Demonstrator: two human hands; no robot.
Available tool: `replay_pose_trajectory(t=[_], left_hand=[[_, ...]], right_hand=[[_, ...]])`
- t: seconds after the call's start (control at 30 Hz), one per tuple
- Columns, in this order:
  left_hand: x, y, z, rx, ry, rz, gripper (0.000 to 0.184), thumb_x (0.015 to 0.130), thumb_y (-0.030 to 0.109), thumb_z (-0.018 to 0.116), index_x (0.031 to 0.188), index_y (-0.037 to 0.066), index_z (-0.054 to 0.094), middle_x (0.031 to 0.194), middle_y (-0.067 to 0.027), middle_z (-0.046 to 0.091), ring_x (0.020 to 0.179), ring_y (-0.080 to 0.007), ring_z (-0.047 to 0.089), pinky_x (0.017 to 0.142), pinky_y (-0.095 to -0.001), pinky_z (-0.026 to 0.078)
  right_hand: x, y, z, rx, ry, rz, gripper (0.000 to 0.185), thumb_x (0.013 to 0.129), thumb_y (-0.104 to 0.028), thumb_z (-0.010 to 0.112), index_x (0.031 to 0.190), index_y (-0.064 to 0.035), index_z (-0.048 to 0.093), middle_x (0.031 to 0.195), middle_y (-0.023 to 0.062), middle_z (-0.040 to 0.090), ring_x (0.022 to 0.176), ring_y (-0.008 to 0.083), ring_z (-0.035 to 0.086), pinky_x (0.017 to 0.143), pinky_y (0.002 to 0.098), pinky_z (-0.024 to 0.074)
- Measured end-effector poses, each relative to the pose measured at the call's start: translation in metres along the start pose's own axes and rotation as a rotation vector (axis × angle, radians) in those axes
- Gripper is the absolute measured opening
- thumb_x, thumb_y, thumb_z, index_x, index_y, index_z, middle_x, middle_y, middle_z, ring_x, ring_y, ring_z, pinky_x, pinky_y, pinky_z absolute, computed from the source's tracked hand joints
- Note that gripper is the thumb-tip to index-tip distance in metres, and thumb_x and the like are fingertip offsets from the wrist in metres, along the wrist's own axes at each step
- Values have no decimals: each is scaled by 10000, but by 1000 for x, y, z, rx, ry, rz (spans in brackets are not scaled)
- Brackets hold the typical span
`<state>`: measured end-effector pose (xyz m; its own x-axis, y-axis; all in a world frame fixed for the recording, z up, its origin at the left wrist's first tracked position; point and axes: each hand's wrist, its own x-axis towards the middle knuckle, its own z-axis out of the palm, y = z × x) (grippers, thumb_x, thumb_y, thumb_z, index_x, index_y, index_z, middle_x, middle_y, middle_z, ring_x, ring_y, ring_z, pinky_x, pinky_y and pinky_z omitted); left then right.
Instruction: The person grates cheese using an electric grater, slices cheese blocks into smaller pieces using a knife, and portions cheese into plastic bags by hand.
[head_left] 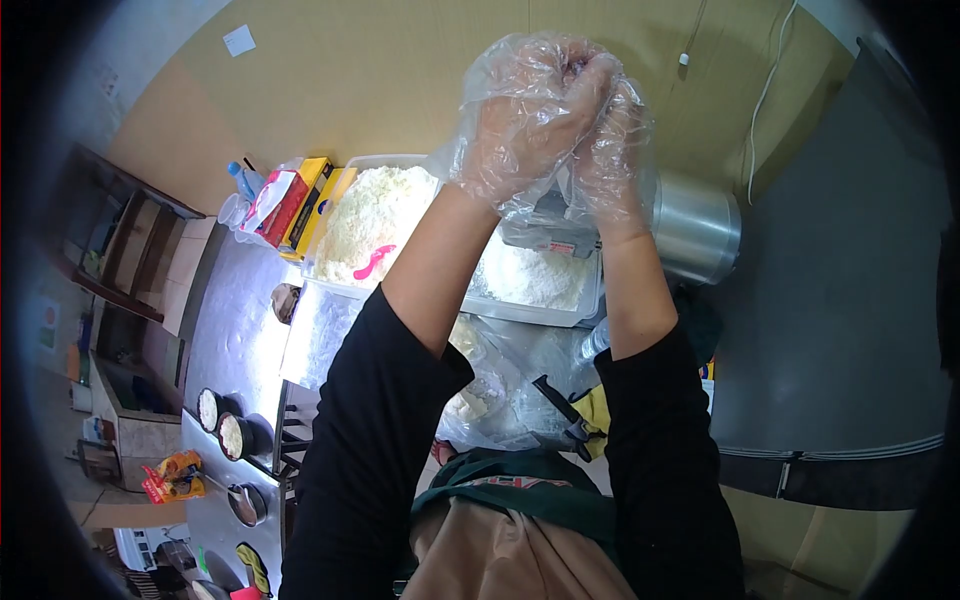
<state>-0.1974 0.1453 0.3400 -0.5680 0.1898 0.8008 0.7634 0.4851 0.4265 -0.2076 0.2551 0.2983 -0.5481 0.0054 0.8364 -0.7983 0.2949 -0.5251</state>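
Both hands are raised together in front of the wall, each in a loose clear plastic glove. My left hand (530, 130) is closed, its fingers curled and its thumb pressed against the other hand. Beside it and touching it, my right hand (612, 165) is closed too. Anything between them is hidden by fingers and crinkled plastic. Below stands a clear tub of white crumbly powder (375, 215) with a pink tool (375, 262) lying in it. A second tub of white powder (530, 278) sits nearer my right forearm, with a grey device (550, 235) partly hidden behind the wrists.
A large metal pot (697, 228) stands right of the tubs. Yellow and red boxes (300, 210) are at the left. Below lie plastic bags with pale contents (475, 375) and a black-handled tool (556, 400). Round dark pans (236, 436) sit on the lower-left steel table.
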Motion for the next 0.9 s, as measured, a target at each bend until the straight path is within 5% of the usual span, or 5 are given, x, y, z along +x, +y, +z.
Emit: replay_pose_trajectory(t=[0.1, 0.33, 0.73, 0.83, 0.9], left_hand=[[-6, -16, 6, 199, 109, 246, 275, 904, 205, 649, 1032, -36, 686, 904, -176, 700, 826, -268, 680, 778, -337, 532], [-23, 6, 0, 65, 50, 96, 231, 897, 188, 647, 952, -29, 703, 841, -176, 687, 760, -294, 665, 740, -344, 525], [-41, 11, 3, 39, 50, 97, 225, 892, 204, 645, 897, -11, 709, 836, -168, 674, 756, -290, 659, 693, -357, 505], [-45, 10, 6, -51, 98, 1, 205, 882, 193, 659, 899, -5, 710, 849, -167, 679, 765, -299, 661, 697, -359, 506], [-47, 10, 5, 42, 78, 107, 178, 873, 173, 668, 900, 2, 710, 857, -169, 680, 766, -308, 662, 696, -361, 507]], right_hand=[[-5, -3, 0, -10, -10, 25, 315, 911, -173, 661, 1197, -46, 623, 1082, 146, 685, 1026, 283, 667, 847, 367, 516], [-26, -3, 4, 29, -3, 80, 276, 944, -220, 645, 1147, -33, 627, 1048, 99, 663, 986, 230, 641, 852, 348, 499], [-51, 25, 17, 783, 62, 299, 228, 934, -186, 676, 1094, -37, 612, 1033, 47, 642, 959, 148, 617, 823, 321, 499], [-50, 16, 9, 353, 14, 144, 213, 949, -191, 661, 1091, -40, 614, 1040, 40, 636, 960, 144, 610, 830, 317, 499], [-55, 24, 10, 368, -3, 201, 223, 958, -209, 657, 1103, -45, 613, 1048, 33, 628, 973, 146, 603, 851, 315, 495]])
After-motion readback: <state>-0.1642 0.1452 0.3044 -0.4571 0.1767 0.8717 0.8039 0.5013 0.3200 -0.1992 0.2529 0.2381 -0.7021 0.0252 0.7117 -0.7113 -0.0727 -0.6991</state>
